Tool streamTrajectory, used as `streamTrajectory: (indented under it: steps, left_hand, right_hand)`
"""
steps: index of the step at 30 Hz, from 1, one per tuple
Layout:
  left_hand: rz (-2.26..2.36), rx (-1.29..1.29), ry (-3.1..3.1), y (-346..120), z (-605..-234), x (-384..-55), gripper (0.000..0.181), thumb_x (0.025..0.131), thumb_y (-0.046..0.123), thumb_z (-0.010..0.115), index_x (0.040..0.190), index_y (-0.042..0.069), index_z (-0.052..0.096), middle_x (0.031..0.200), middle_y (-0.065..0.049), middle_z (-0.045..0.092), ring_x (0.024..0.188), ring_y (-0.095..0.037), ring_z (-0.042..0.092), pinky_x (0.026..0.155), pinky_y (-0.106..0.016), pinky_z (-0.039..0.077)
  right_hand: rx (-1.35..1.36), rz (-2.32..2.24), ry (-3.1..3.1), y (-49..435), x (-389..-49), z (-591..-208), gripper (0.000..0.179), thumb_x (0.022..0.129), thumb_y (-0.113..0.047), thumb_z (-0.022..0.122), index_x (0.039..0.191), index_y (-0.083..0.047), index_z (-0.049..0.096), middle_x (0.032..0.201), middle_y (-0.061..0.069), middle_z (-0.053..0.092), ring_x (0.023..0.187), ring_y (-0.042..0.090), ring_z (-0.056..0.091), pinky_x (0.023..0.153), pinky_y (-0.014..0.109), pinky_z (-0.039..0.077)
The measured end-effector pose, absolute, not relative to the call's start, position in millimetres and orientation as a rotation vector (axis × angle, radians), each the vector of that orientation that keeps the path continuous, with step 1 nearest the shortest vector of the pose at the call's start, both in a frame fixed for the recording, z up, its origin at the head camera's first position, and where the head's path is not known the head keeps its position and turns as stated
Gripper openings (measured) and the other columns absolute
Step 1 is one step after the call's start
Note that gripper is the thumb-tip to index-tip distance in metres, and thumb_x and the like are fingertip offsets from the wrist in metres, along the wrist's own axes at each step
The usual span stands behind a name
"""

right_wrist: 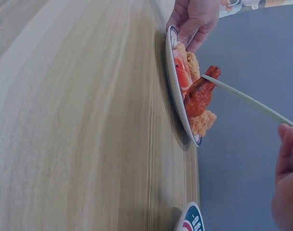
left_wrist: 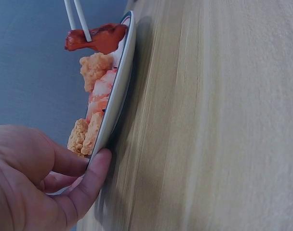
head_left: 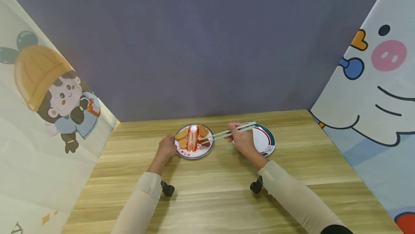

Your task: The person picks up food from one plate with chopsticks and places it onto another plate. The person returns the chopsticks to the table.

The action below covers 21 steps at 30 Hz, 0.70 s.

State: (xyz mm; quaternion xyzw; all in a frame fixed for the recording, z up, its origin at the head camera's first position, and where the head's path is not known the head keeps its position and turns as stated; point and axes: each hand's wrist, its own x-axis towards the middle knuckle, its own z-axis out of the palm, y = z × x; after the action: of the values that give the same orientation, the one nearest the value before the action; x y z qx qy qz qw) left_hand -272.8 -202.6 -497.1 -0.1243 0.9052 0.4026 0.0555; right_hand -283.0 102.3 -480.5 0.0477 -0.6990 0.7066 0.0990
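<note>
My left hand [head_left: 167, 147] pinches the near-left rim of a white plate [head_left: 193, 155] with a dark edge, thumb and fingers on either side. My right hand [head_left: 243, 141] holds a pair of pale chopsticks [head_left: 222, 135]. Their tips meet a glossy red-brown drumstick [right_wrist: 199, 98] at the plate's right side; in the left wrist view the tips lie against the drumstick [left_wrist: 108, 38], its narrow end raised off the plate. Breaded fried pieces [left_wrist: 94, 70] and a red-and-white striped food piece [head_left: 192, 138] share the plate.
A second white plate [head_left: 260, 139] with a green and red rim stands at the right, partly behind my right hand. The wooden table [head_left: 207, 198] ends at a grey panel [head_left: 207, 46]. Printed cartoon cloths hang on the left and right sides.
</note>
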Motion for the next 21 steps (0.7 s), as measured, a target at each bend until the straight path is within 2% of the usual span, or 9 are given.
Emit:
streamTrajectory:
  steps: [5, 10, 13, 17, 21]
  left_hand:
    - [1.195, -0.389, 2.747, -202.2, -497.3, -272.9, 0.062, 0.083, -0.011, 0.056, 0.144, -0.007, 0.049, 0.132, -0.031, 0.061, 0.113, -0.039, 0.065, 0.09, -0.039, 0.065]
    - [1.221, -0.389, 2.734, -202.4, -498.1, -273.4, 0.063, 0.082, -0.012, 0.056, 0.144, -0.007, 0.048, 0.131, -0.032, 0.062, 0.105, -0.037, 0.068, 0.074, -0.031, 0.067]
    - [1.244, -0.394, 2.719, -202.6, -498.9, -273.5, 0.063, 0.083, -0.012, 0.056, 0.145, -0.007, 0.048, 0.132, -0.032, 0.061, 0.103, -0.037, 0.068, 0.07, -0.029, 0.066]
    - [1.244, -0.397, 2.715, -203.4, -498.9, -273.0, 0.061, 0.085, -0.011, 0.055, 0.145, -0.007, 0.047, 0.133, -0.032, 0.06, 0.106, -0.037, 0.068, 0.071, -0.029, 0.066]
    - [1.286, -0.4, 2.69, -204.0, -499.2, -272.4, 0.061, 0.086, -0.012, 0.054, 0.146, -0.007, 0.046, 0.133, -0.032, 0.059, 0.1, -0.034, 0.07, 0.064, -0.025, 0.065]
  right_hand:
    - [0.092, 2.111, -2.042, 106.1, -281.2, -477.1, 0.024, 0.099, -0.013, 0.063, 0.095, 0.01, 0.069, 0.083, 0.033, 0.071, 0.057, 0.02, 0.073, 0.045, 0.025, 0.062]
    - [0.025, 2.179, -1.998, 113.7, -278.9, -471.9, 0.024, 0.101, -0.014, 0.061, 0.099, 0.009, 0.067, 0.072, 0.008, 0.074, 0.056, 0.015, 0.072, 0.046, 0.025, 0.062]
    - [0.006, 2.197, -1.984, 119.7, -279.1, -470.7, 0.024, 0.102, -0.015, 0.059, 0.102, 0.008, 0.066, 0.068, -0.003, 0.072, 0.053, 0.01, 0.069, 0.046, 0.024, 0.061]
    - [-0.006, 2.196, -1.964, 128.3, -280.8, -469.7, 0.024, 0.103, -0.016, 0.059, 0.1, 0.007, 0.066, 0.068, -0.002, 0.071, 0.053, 0.009, 0.069, 0.046, 0.022, 0.06]
    - [-0.052, 2.17, -1.977, 139.4, -281.9, -468.2, 0.027, 0.103, -0.021, 0.06, 0.1, 0.006, 0.066, 0.071, 0.001, 0.072, 0.054, 0.012, 0.069, 0.048, 0.023, 0.061]
